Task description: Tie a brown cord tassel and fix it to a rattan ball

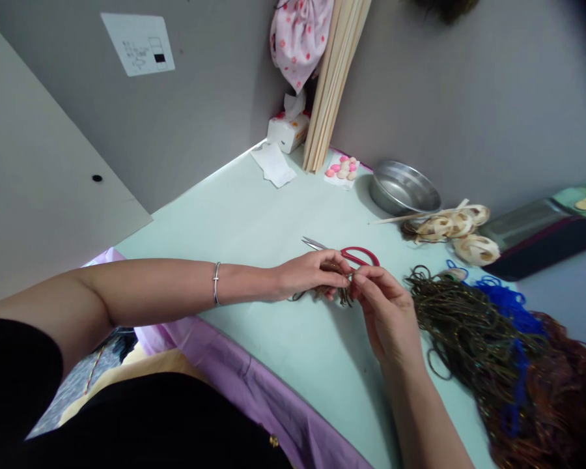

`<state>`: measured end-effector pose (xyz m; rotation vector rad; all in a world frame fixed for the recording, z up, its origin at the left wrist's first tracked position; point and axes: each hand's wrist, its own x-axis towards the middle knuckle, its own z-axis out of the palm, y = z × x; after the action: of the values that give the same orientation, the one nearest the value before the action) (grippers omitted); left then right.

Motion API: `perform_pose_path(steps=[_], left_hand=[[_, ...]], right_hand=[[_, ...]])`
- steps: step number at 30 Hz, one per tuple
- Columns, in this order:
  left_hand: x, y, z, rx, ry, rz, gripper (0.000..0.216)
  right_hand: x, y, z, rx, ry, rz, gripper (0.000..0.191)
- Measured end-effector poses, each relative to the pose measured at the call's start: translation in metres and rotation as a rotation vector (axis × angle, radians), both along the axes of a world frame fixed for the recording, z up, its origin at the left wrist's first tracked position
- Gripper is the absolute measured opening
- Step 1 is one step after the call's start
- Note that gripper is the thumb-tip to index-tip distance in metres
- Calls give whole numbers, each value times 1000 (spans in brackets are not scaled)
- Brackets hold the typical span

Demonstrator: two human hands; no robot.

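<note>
My left hand [310, 272] is closed around a small bundle of brown cord [342, 296], with loose ends hanging out below the fingers. Right up against it, my right hand [385, 303] pinches at the same bundle with thumb and forefinger; the fingers partly cover what lies between them. Just behind both hands is a pair of scissors with red handles [366, 251], its blades pointing left on the pale green tabletop [215, 225]. To the right of my right hand spreads a heap of dark olive cord [461, 312].
Blue cord [502, 303] and reddish-brown cord [566, 391] lie at the right. A metal bowl [405, 187], pale wound bundles [452, 225], pink and cream pieces [342, 169], wooden strips [334, 85] and a tissue pack [287, 132] line the back. Purple cloth [254, 378] hangs along the front edge.
</note>
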<state>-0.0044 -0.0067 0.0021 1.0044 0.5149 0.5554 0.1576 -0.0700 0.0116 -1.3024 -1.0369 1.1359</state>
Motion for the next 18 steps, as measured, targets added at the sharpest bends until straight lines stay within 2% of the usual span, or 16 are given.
perform_pose_path(steps=[5,8,10,15,18], left_hand=[[1,0,1,-22,-43,18,8],[0,0,4,-25,-52,64,10],[-1,0,4,-28,-41,84,10],[0,1,0,-42,2,17,11],[0,2,-2,-80,-42,14,13]], right_hand=[[3,-2,0,59,-183,-17,25],[6,-3,-2,11,-255,78,22],[7,-3,-2,-6,-241,106,18],[6,-3,-1,46,-187,10,10],[5,-2,-1,52,-149,12,11]])
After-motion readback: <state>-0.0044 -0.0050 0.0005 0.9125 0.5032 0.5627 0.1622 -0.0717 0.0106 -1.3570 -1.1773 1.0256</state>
